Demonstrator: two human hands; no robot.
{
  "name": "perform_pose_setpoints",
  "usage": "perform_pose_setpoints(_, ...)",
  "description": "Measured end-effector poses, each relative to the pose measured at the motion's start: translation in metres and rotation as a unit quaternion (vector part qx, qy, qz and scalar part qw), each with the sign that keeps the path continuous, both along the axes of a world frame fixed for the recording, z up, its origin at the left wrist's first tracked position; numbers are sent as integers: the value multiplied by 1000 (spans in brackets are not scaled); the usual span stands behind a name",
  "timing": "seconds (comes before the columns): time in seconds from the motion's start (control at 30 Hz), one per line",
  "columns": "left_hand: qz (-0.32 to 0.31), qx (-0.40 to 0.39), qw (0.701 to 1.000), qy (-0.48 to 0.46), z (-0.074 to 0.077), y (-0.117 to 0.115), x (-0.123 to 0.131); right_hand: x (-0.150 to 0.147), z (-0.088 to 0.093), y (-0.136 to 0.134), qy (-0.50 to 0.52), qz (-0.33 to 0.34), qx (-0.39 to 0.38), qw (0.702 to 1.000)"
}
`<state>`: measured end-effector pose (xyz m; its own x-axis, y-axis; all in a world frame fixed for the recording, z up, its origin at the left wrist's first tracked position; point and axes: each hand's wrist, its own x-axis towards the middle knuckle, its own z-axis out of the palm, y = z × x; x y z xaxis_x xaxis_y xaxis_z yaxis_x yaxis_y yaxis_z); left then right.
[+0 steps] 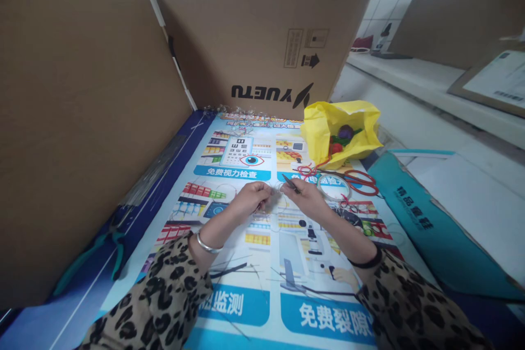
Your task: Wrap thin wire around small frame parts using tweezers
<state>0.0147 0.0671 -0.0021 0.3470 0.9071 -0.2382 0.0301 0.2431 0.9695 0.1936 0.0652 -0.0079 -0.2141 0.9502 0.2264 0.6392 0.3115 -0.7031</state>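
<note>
Over the middle of the printed poster, my left hand (253, 198) is closed in a pinch on thin clear or silvery wire (273, 205), which loops loosely between both hands. Close beside it, my right hand (307, 198) is closed around a small dark pointed tool (290, 183). The tool's tip points up and to the left; my fingers hide the rest, so its exact kind is unclear. Whether the right fingers also touch the wire cannot be made out. Near my forearms, several loose dark and thin wire pieces (233, 270) lie on the poster.
Teal-handled pliers (112, 246) and a bundle of straight wires (147, 178) lie left. A yellow bag (318, 131) holds yarn balls. Nearby are red-handled scissors (367, 183), a tape roll (324, 191) and a teal box (414, 213). Cardboard panels (246, 27) stand behind and left; tangled wire (246, 117) lies behind.
</note>
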Motion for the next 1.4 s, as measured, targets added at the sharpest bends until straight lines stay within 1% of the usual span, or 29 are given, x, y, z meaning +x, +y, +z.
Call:
perform_pose_setpoints(0.17, 64, 37, 997, 37, -3, -5, 7, -4, 4, -1, 29, -2, -27, 999)
perform_pose_setpoints(0.3, 67, 45, 995, 53, -5, -6, 9, -6, 5, -1, 74, -17, -54, 996)
perform_pose_setpoints(0.37, 55, 48, 996, 53, -5, -6, 8, -5, 5, -1, 74, -24, -66, 995)
perform_pose_setpoints(0.47, 11, 53, 997, 52, -5, -3, 4, -4, 6, -1, 53, -26, -72, 996)
perform_pose_setpoints(0.53, -17, 55, 997, 48, -5, -3, 2, -4, 7, -2, 41, -19, -70, 996)
perform_pose_setpoints(0.6, -32, 63, 997, 42, -3, -2, 1, -5, 6, -3, 28, -8, -74, 997)
perform_pose_setpoints(0.73, -50, 85, 995, 31, -3, -2, 0, -8, 6, -5, -3, 18, -91, 996)
perform_pose_setpoints(0.83, -60, 89, 994, 11, -3, -1, -1, -9, 6, -7, -9, 36, -88, 995)
perform_pose_setpoints(0.97, -63, 89, 994, -4, -3, 0, -2, -10, 9, -7, 7, 36, -74, 997)
perform_pose_setpoints(1.13, -70, 79, 994, 8, -2, 0, -2, -11, 13, -8, 25, 24, -83, 996)
perform_pose_setpoints(1.3, -100, 61, 993, 14, -1, -1, -3, -12, 11, -9, 29, 17, -83, 996)
perform_pose_setpoints(1.4, -89, 66, 994, 16, -1, -1, -3, -12, 9, -8, 41, 15, -82, 996)
